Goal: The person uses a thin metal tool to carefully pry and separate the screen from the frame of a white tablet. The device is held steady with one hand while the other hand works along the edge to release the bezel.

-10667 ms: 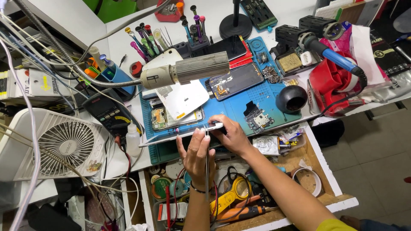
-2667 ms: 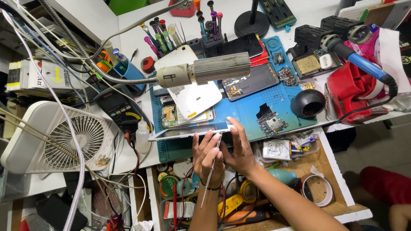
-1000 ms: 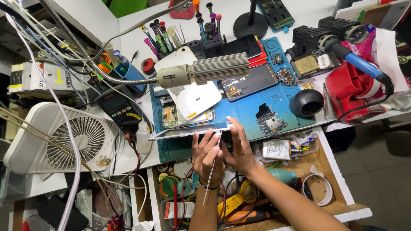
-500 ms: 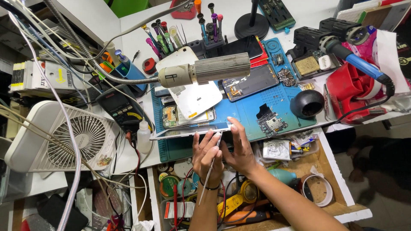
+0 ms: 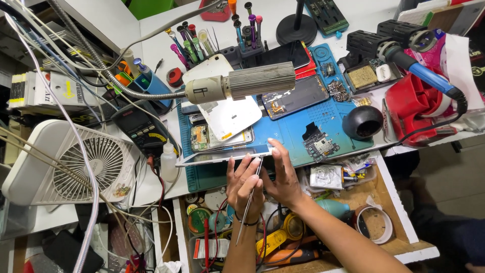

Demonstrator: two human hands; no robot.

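Nearest the camera, the left hand [image 5: 245, 184] pinches thin metal tweezers [image 5: 249, 194], tips up against the near edge of the phone [image 5: 225, 155]. The right hand [image 5: 283, 177] is beside it, fingers [image 5: 275, 151] clamped on that same edge, tilting the phone up off the blue mat [image 5: 283, 136]. Looks like an early stage to me: phone mostly in one piece. Further back on the worktop [image 5: 353, 15]: a loose circuit board [image 5: 319, 146], lamp head [image 5: 240, 87], screwdrivers [image 5: 212, 40].
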